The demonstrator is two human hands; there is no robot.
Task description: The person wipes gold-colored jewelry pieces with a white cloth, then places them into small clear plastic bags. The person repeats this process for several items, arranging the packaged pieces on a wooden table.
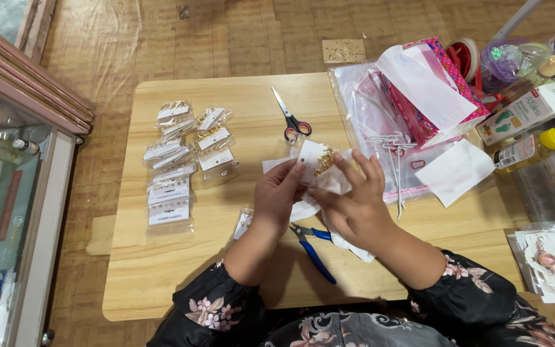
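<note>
While both hands meet over the middle of the pale wooden table [162,283], the left hand [276,196] pinches the lower edge of a small white jewellery card carrying gold-coloured earrings [316,157], thumb and forefinger closed on it so the card stands up towards the camera. The right hand [354,199] is not clenched: its fingers spread loosely against a crumpled clear plastic sleeve [332,183] just below and beside the card, apparently holding the mouth of the sleeve steady against the card. Whether the card is partly inside the sleeve cannot be told.

Directly beneath the grip lie blue-handled pliers [313,247], close enough to be picked up without reaching. Just beyond the grip, away from the person, small scissors with black-and-red handles [290,119] lie with blades pointing off, well apart from the fingers. To the left of the grip, two loose columns of flat clear packets with white cards and gold pieces [178,164] lie side by side, looking like sorted, finished pieces kept out of the working space. To the right of the grip sit a large clear plastic bag [361,103], a pink patterned box [431,83] resting on it, and a white tissue [454,170], while bottles and a boxed item crowd the far right edge.
</note>
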